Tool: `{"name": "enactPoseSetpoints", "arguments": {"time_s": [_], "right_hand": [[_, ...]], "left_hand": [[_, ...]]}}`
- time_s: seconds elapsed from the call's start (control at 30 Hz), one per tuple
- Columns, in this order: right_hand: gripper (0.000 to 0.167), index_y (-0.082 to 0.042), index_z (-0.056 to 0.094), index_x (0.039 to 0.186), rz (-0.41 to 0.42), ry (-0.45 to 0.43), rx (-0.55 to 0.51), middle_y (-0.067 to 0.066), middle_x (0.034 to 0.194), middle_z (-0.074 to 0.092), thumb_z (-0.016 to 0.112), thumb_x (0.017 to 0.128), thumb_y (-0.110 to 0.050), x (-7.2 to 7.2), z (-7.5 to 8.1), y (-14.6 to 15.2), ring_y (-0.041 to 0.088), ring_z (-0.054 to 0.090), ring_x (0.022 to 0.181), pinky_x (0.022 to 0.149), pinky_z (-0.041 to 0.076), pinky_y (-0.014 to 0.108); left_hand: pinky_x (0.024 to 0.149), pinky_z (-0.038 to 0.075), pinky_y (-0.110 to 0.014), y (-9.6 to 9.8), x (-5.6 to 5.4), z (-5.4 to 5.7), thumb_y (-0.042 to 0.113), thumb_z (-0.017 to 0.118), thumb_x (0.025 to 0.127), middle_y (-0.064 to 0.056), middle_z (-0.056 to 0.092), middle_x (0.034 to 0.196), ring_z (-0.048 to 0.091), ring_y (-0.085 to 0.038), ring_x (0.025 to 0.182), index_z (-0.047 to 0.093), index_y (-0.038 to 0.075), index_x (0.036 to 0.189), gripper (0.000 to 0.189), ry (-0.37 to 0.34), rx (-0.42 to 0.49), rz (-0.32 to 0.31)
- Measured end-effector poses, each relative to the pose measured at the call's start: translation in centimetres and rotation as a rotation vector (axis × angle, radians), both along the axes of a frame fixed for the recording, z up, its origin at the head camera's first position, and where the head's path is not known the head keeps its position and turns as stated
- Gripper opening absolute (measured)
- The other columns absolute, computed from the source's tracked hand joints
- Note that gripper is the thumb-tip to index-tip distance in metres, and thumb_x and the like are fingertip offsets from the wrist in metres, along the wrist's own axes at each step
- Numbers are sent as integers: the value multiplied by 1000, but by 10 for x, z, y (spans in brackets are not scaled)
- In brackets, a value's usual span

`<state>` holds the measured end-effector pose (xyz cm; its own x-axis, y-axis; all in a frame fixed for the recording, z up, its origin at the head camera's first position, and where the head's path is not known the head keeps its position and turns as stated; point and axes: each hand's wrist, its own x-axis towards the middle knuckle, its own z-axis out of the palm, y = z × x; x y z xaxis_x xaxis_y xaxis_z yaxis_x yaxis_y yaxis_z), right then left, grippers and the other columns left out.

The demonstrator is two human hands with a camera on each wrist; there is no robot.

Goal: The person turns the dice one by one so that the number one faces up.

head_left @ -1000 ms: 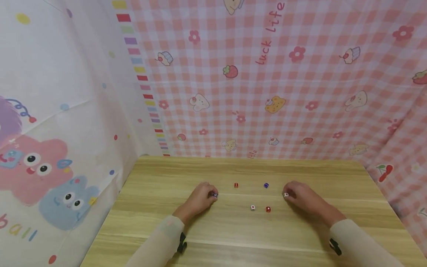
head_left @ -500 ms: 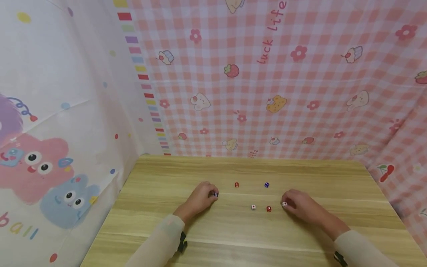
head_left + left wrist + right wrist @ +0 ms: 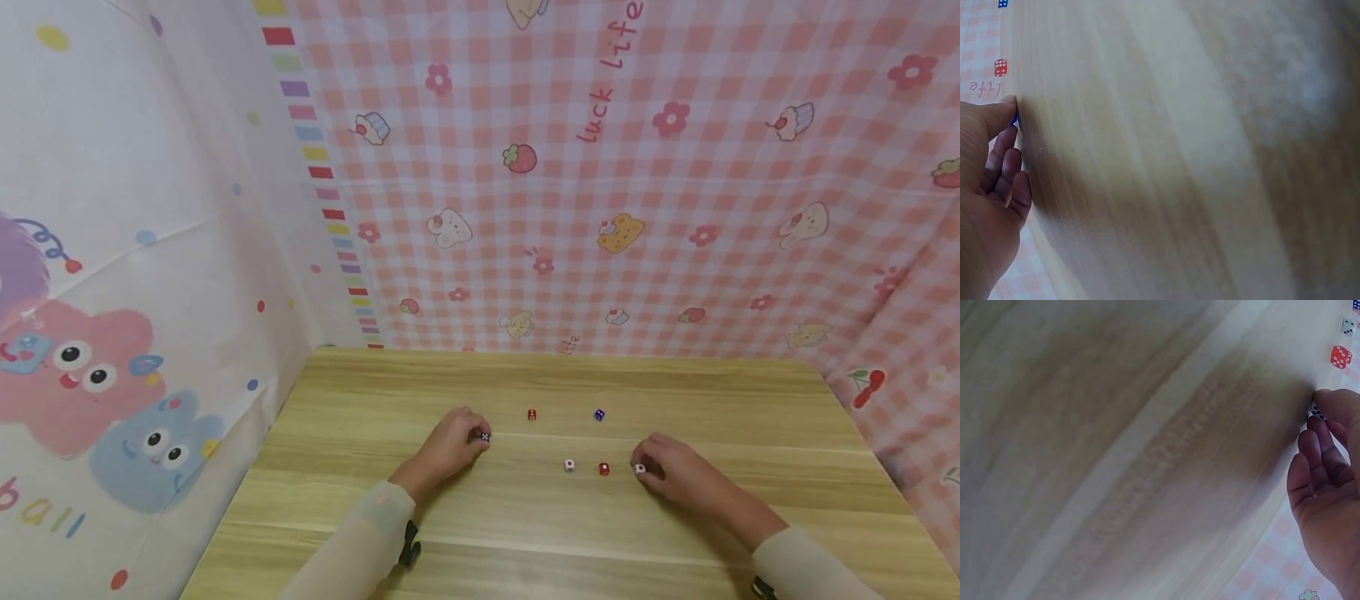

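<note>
Right hand (image 3: pixel 678 477), pinching a small white cubic die (image 3: pixel 640 469), sits lower in head view than one second ago: right of lower centre, near a red cubic die (image 3: pixel 603 469). Left hand (image 3: pixel 450 446), unmoved, pinches a small dark-blue cubic die (image 3: pixel 485 437), lower centre.

head: high, facing forward-down, surface (image 3: pixel 480 521) spanning 4 to 7 o'clock | left wrist: close, left fingers (image 3: pixel 1020 190) at 9 o'clock | right wrist: close, right fingers (image 3: pixel 1299 478) at 3 o'clock | head/right wrist share: pinched white die (image 3: pixel 640 469)
</note>
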<state>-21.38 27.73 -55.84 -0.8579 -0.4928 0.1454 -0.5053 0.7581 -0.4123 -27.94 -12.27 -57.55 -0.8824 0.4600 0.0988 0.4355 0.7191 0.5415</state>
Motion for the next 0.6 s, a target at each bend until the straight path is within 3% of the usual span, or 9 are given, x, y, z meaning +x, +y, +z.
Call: {"name": "enactPoseSetpoints", "arguments": {"time_s": [0.2,0.37,0.6], "right_hand": [[15,-16,68,95,6,1,-9,-9,91,57,79,88,-8,1,-1,-1,1,51,82,70,50,24],[16,-16,68,102,2,-64,-9,-9,95,59,79,91,-19,-1,3,0,2,52,85,74,52,26],[16,-14,68,105,-40,-55,8,-7,97,62,76,94,-23,-16,14,-4,8,60,90,77,56,31]], "left_hand": [[82,50,-31,-1,0,0,12,79,92,2,61,91,54,-13,89,75,11,94,5,15,5,-10],[81,51,-30,-1,0,0,13,79,91,3,62,91,54,-12,89,75,11,95,5,13,4,-9],[81,51,-31,-1,1,1,12,79,92,2,62,92,54,-12,89,75,11,94,5,9,13,-4]]}}
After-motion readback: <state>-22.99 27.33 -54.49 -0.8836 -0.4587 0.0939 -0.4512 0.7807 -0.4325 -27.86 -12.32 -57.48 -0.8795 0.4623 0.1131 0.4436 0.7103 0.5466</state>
